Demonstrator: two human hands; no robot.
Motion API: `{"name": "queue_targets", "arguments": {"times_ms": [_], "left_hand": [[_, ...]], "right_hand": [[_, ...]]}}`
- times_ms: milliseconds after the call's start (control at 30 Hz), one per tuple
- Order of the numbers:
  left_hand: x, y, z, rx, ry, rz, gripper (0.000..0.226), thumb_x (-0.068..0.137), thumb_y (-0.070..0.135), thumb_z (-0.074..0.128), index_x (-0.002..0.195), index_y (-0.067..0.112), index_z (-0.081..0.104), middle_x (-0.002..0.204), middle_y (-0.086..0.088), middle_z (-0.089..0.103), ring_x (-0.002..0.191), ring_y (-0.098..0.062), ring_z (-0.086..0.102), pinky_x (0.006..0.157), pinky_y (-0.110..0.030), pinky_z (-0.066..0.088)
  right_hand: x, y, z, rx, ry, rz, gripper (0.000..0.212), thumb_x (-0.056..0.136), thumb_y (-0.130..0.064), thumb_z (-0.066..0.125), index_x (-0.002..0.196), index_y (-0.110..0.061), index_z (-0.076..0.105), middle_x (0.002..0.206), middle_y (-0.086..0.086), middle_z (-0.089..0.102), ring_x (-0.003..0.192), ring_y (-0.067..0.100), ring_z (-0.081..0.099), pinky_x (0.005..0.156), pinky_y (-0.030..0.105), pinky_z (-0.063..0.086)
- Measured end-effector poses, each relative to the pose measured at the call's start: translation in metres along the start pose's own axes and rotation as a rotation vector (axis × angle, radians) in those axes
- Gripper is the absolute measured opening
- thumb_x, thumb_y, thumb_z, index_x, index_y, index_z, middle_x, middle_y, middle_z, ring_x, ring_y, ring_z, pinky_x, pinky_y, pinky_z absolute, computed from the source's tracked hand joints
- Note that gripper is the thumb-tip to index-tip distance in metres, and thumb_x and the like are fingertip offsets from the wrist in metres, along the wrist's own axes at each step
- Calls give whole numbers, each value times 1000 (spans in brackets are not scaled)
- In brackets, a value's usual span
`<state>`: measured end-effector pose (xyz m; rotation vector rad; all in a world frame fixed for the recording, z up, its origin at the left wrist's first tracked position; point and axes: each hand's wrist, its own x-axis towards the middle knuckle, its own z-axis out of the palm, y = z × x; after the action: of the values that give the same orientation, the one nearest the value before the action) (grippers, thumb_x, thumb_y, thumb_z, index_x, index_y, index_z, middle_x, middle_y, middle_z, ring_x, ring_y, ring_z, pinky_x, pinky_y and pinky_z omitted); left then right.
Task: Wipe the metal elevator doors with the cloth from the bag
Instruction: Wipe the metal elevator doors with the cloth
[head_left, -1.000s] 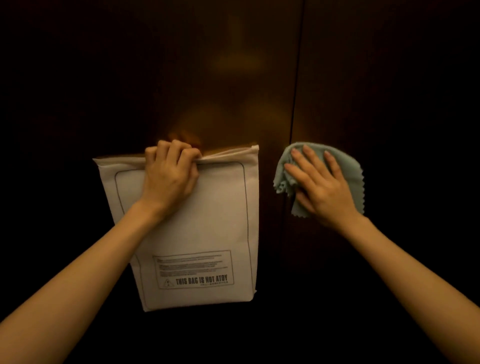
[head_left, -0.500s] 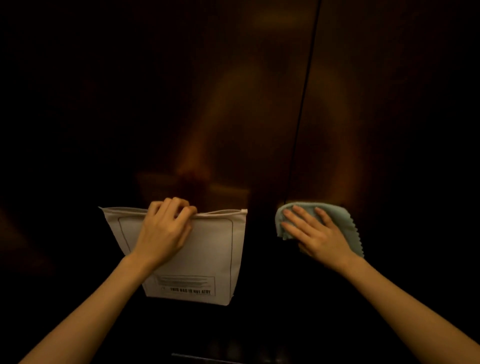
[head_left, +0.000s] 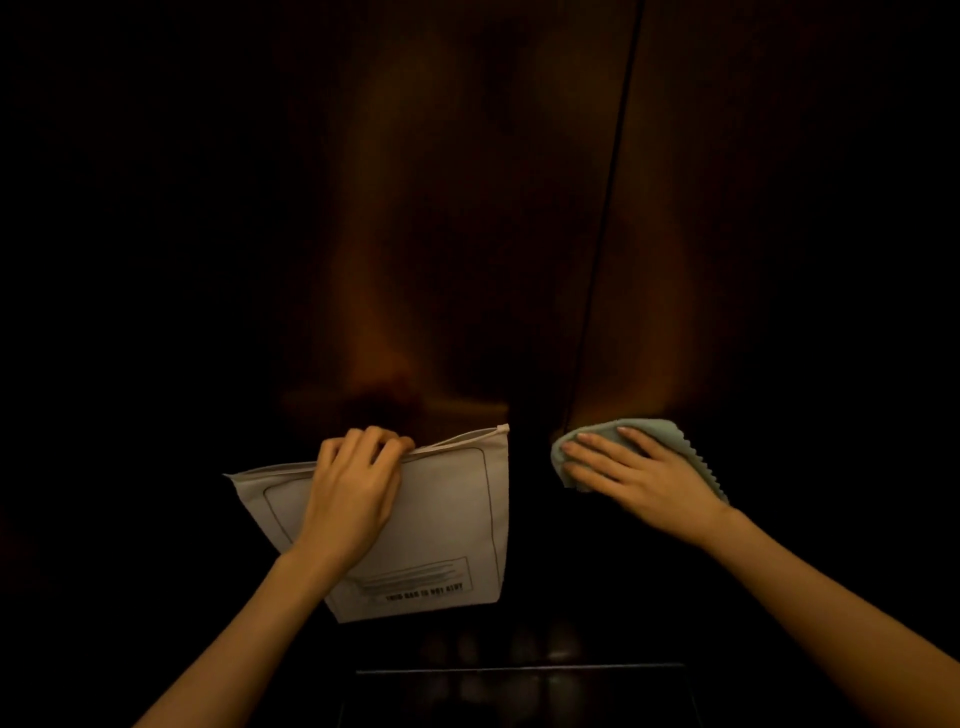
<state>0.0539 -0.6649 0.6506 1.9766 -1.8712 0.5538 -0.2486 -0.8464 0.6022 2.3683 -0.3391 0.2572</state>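
Observation:
Dark metal elevator doors (head_left: 467, 234) fill the view, with the vertical seam (head_left: 602, 244) right of centre. My left hand (head_left: 358, 488) grips the top edge of a flat white bag (head_left: 447, 519) with printed text, holding it up in front of the left door. My right hand (head_left: 639, 478) lies flat, fingers spread, pressing a pale green cloth (head_left: 691, 441) against the right door just beside the seam. Most of the cloth is hidden under the hand; its zigzag edge shows at the right.
The scene is very dim, with faint orange reflections of my arms in the doors. A dark glossy floor and the door sill line (head_left: 519, 667) show at the bottom.
My hands, bag and cloth now sit lower in the view, and the floor sill has appeared. The bag has tilted, its right corner higher. The right hand still presses the cloth beside the seam.

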Motion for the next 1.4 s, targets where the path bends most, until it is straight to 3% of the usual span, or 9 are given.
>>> {"name": "queue_targets", "arguments": {"times_ms": [233, 667, 800, 967, 1067, 1167, 1233, 1300, 1400], "left_hand": [[-31, 13, 67, -87, 116, -20, 26, 87, 15, 41, 101, 10, 62, 92, -8, 59, 82, -25, 51, 70, -30, 28], [-144, 41, 266, -76, 287, -95, 19, 81, 1, 60, 98, 6, 65, 90, -12, 61, 79, -31, 57, 68, -34, 35], [-216, 53, 389, -36, 287, -124, 24, 76, -4, 67, 98, 6, 65, 89, -13, 60, 79, -32, 56, 67, -36, 35], [-249, 53, 439, -22, 314, -168, 21, 82, 9, 52, 99, 10, 64, 91, -12, 59, 83, -32, 54, 71, -38, 34], [-260, 54, 462, -30, 336, -191, 19, 84, 3, 57, 100, 10, 64, 92, -13, 59, 84, -33, 54, 73, -39, 33], [-266, 53, 474, -47, 359, -253, 19, 84, 3, 59, 100, 10, 64, 93, -13, 58, 87, -33, 53, 74, -38, 29], [-271, 53, 477, -68, 367, -291, 19, 84, 3, 58, 100, 11, 63, 93, -12, 58, 88, -32, 53, 75, -37, 28], [-279, 54, 480, -69, 359, -310, 19, 85, 3, 57, 101, 11, 63, 94, -11, 58, 89, -31, 52, 75, -36, 27], [-290, 51, 483, -69, 328, -309, 19, 84, 2, 58, 100, 11, 64, 93, -10, 59, 88, -31, 53, 75, -35, 25]], "right_hand": [[8, -48, 29, 111, 199, 338, 54, 85, -21, 40, 139, -16, 36, 147, 3, 30, 138, 21, 24, 114, 44, 7], [-76, -224, 226, 72, 178, 299, 52, 83, -22, 42, 134, -17, 40, 144, 3, 35, 137, 19, 25, 112, 45, 12], [-123, -316, 335, 18, 177, 261, 49, 85, -22, 41, 134, -17, 42, 144, 3, 36, 136, 20, 28, 112, 45, 11], [-141, -363, 384, 20, 209, 283, 46, 85, -20, 41, 128, -16, 57, 140, 5, 47, 131, 25, 36, 110, 45, 15], [-149, -388, 408, 24, 218, 320, 46, 85, -20, 41, 127, -16, 58, 139, 6, 49, 131, 26, 37, 107, 47, 23], [-157, -407, 431, 10, 211, 319, 50, 83, -20, 43, 133, -17, 51, 141, 5, 46, 130, 26, 41, 108, 47, 20], [-162, -415, 442, -6, 189, 308, 57, 80, -21, 55, 135, -18, 40, 142, 4, 44, 130, 25, 43, 109, 46, 18], [-165, -420, 447, 7, 151, 307, 72, 72, -22, 69, 136, -19, 36, 142, 4, 46, 136, 23, 34, 106, 46, 21], [-155, -408, 439, 37, 229, 324, 74, 71, -24, 71, 136, -19, 36, 142, 5, 44, 140, 21, 24, 105, 47, 21]]}}
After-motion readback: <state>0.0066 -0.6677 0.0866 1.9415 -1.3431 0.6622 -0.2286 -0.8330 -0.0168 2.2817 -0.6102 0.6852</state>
